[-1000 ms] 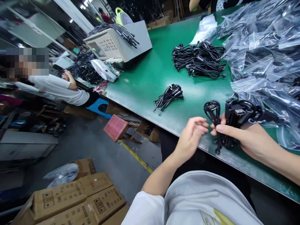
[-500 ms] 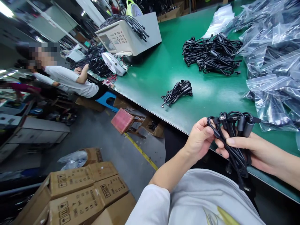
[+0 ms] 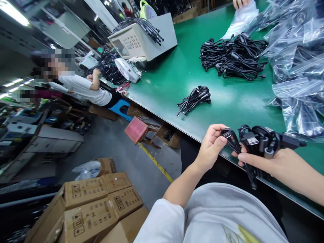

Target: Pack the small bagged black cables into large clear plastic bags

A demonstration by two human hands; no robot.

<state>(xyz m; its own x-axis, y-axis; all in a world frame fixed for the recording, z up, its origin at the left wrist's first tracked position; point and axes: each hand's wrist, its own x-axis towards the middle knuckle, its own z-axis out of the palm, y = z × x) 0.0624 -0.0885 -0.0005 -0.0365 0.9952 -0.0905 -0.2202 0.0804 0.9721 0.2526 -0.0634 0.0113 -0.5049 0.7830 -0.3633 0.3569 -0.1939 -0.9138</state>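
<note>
A bundle of black cables (image 3: 262,140) with metal-ended plugs is gripped by my right hand (image 3: 275,165), its thumb across the front. My left hand (image 3: 211,143) pinches one looped black cable (image 3: 231,138) at the left side of that bundle, and a connector end shows by the thumb. Both hands are over the near edge of the green table (image 3: 174,81). A small bunch of black cables (image 3: 194,98) lies on the table beyond my left hand. Farther back rests a larger pile of black cables (image 3: 231,55).
Clear plastic bags (image 3: 301,98) holding dark cables are heaped at right. A person's hand (image 3: 240,3) touches white bags at the back. A beige instrument (image 3: 144,38) and small white fan (image 3: 126,70) stand at far left. Cardboard boxes (image 3: 91,209) and a red-topped stool (image 3: 136,130) occupy the floor.
My left hand has drawn one looped cable slightly left, away from the bundle. The bundle in my right hand has turned, showing its plug ends. Another person's hand has appeared at the back.
</note>
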